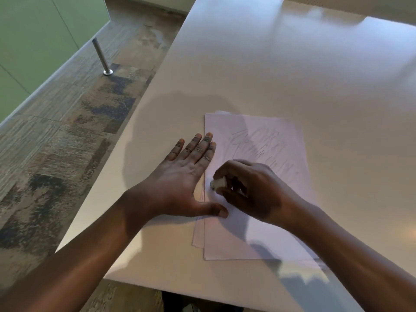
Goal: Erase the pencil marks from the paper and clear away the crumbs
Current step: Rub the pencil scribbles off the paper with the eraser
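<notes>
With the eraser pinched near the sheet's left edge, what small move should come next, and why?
Probably slide the right hand with the eraser up and right onto the pencil marks, which look unerased. The left hand already lies flat on the paper, pinning its edge.

Scribbled paper [258, 140] flat, eraser [218, 183] atop

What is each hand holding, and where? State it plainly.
The right hand pinches a white eraser by its rear end; the front tip pokes out. The left hand holds nothing, lying flat on the paper's edge.
</notes>
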{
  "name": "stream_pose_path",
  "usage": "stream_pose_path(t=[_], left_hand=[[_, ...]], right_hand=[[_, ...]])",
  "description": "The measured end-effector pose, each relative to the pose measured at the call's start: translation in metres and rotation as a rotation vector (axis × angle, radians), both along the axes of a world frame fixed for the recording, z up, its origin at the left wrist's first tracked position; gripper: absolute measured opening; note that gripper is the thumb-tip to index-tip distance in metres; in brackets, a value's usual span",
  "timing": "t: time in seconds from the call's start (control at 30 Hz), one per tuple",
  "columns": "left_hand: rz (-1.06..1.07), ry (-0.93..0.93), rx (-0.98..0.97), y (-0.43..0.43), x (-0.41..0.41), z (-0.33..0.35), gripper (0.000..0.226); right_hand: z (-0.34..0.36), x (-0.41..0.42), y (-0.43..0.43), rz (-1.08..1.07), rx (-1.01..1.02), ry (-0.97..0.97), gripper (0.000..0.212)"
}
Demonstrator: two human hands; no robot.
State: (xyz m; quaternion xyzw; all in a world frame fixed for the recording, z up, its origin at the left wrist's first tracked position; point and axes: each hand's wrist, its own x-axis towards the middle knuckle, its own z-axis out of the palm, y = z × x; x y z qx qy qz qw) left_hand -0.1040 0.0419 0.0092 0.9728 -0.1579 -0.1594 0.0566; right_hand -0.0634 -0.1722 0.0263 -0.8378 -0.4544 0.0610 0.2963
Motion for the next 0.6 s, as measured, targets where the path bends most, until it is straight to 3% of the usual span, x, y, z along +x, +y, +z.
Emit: stream_pose_path(t=[0.2,0.4,0.53,0.6], left_hand=[[0.001,0.004,-0.001,0.0,0.0,0.001,0.14],[0.007,-0.005,-0.012,0.0,-0.002,0.001,0.139],[0.001,-0.032,-0.01,0.002,-0.001,-0.002,0.139],[0.001,-0.034,-0.006,0.002,-0.002,-0.002,0.139]], right_hand=[[-0.001,0.016,0.009,-0.043,0.04,-0.063,0.02],[0.0,0.003,0.004,0.055,0.011,0.029,0.02],[0.0,0.023,0.008,-0.142,-0.005,-0.101,0.02],[0.001,0.023,0.006,-0.141,-0.001,-0.085,0.018]])
